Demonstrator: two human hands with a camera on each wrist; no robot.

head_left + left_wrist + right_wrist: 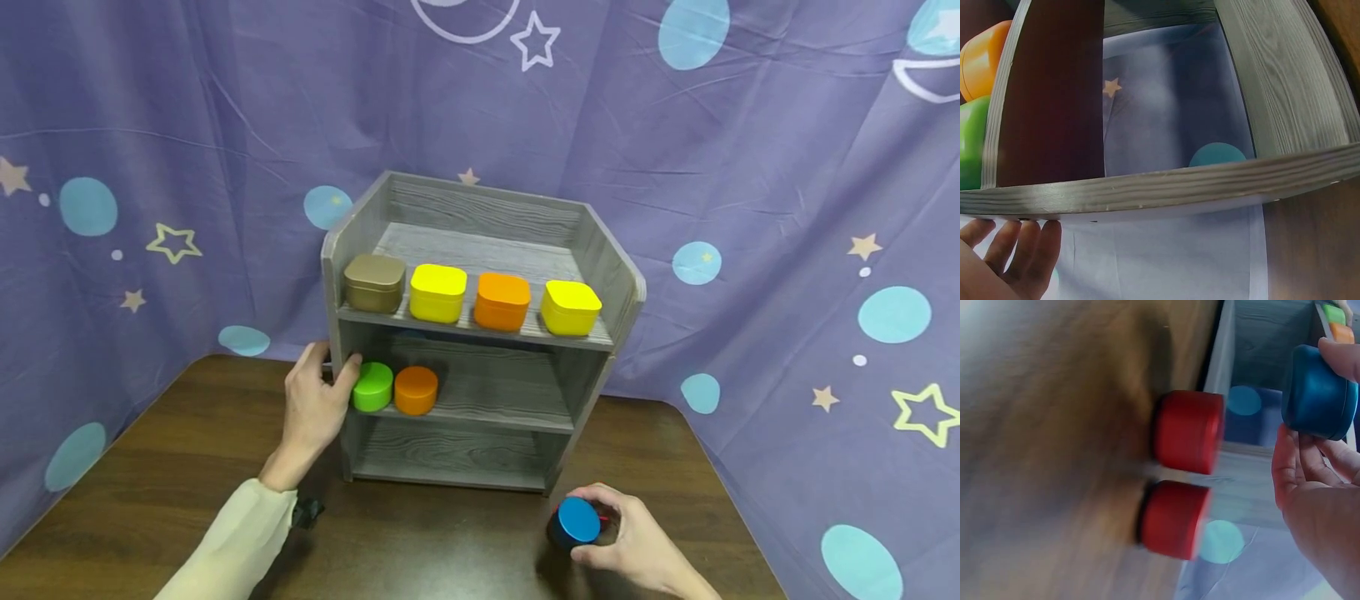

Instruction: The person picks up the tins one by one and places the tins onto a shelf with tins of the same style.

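My right hand (pixel 633 537) holds a round blue tin (pixel 578 521) between thumb and fingers, above the table in front of the shelf's right end. The right wrist view shows that blue tin (pixel 1319 394) raised off the table, beside two round red tins (pixel 1188 431) standing on the wood. In the head view the red ones are mostly hidden behind the blue tin and my hand. My left hand (pixel 315 400) grips the left side panel of the grey wooden shelf (pixel 480 458), thumb at the front edge by a round green tin (pixel 372 387), fingers on the outer face.
An orange round tin (pixel 416 391) stands beside the green one on the middle tier. Along the top tier sit a bronze squarish tin (pixel 375 284), two yellow ones (pixel 438 294) and an orange one (pixel 502 302). A patterned purple curtain (pixel 787 208) hangs behind the brown table (pixel 435 542).
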